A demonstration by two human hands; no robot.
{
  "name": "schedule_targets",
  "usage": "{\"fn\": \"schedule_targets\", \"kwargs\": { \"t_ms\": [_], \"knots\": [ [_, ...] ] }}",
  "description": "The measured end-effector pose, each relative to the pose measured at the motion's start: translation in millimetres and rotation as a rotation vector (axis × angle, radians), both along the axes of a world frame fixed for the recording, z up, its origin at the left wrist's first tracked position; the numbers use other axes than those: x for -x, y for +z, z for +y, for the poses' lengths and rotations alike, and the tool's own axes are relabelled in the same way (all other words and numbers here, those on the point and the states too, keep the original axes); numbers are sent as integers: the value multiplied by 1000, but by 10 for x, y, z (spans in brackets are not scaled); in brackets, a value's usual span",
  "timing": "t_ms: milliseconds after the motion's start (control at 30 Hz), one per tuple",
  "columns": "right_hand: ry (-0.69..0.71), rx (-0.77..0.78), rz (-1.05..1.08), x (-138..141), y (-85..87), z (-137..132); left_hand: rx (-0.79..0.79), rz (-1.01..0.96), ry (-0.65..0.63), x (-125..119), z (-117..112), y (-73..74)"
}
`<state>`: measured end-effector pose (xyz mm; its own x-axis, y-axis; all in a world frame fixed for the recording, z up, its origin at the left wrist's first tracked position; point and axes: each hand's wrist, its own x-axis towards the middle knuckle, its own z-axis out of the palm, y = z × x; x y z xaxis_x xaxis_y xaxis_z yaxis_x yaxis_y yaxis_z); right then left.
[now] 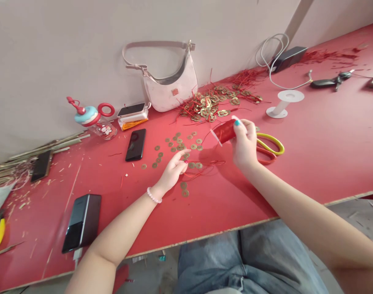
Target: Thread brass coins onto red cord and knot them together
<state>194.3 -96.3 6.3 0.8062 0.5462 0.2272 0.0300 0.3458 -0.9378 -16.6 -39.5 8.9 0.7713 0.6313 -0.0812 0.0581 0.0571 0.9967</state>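
My right hand is closed around a spool of red cord, lifted a little above the red table. Low over the tabletop, my left hand pinches red cord, whose loose strands trail to the right. Small brass coins with holes lie scattered around the left fingertips, some partly hidden by that hand. Scissors with yellow and red handles lie beyond the right wrist, their blades mostly covered by it. Further back is a pile of brass coin pieces tied with red cord.
A white spool stands at the right, near a cable and black box. Along the wall are a pink handbag and a drinking bottle. A phone and power bank lie to the left.
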Motion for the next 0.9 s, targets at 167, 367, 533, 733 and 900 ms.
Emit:
{"fn": "schedule_targets", "kwargs": {
  "t_ms": [167, 367, 533, 733, 900],
  "knots": [
    [-254, 43, 106, -227, 18, -4, -16, 33, -30, 5, -10, 30],
    [-330, 104, -228, -195, 71, -72, -69, 119, -56, 5, -24, 77],
    [-338, 179, -394, -165, 84, -83, -67, 95, -4, 1, -37, 102],
    [-348, 208, -458, -205, 130, -82, -40, 53, 38, -2, -36, 100],
    [-372, 120, -367, -308, 134, -84, -33, 42, 71, 7, -22, 88]
  ]
}}
